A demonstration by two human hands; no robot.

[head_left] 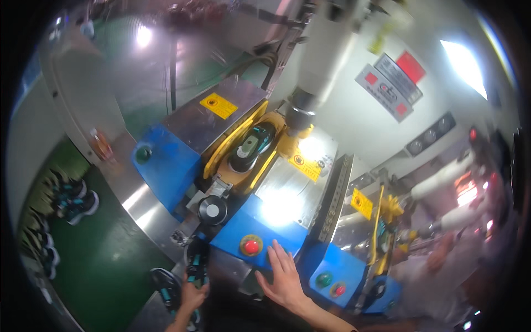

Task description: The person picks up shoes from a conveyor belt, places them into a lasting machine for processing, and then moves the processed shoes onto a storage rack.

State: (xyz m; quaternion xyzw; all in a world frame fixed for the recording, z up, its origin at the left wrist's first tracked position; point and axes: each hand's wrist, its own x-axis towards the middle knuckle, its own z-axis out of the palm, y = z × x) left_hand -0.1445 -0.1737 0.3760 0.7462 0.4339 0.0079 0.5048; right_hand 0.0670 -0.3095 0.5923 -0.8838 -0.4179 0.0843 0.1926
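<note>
While my left hand (193, 294) grasps the near end of a shoe (197, 259), the other end points up toward the machine (282, 185), just off the left corner of its blue panel (229, 238); holding it by one end probably leaves the rest clear of my fingers. My right hand (285, 281) is empty, fingers spread, at the panel's front edge beside the red button (251, 247), perhaps to have the controls within reach. Whether its fingertips touch the panel, I cannot tell. The seated shoe (253, 146) lies between yellow pads (222, 152) in the machine, which seem shaped to steady it from both sides.

My left hand and forearm cover part of a third shoe (164, 281), and the picture's lower edge crops both forearms. Glare washes out the machine's metal top, the space beneath the panel is too dark to read, and a person (431, 276) at far right is blurred.
</note>
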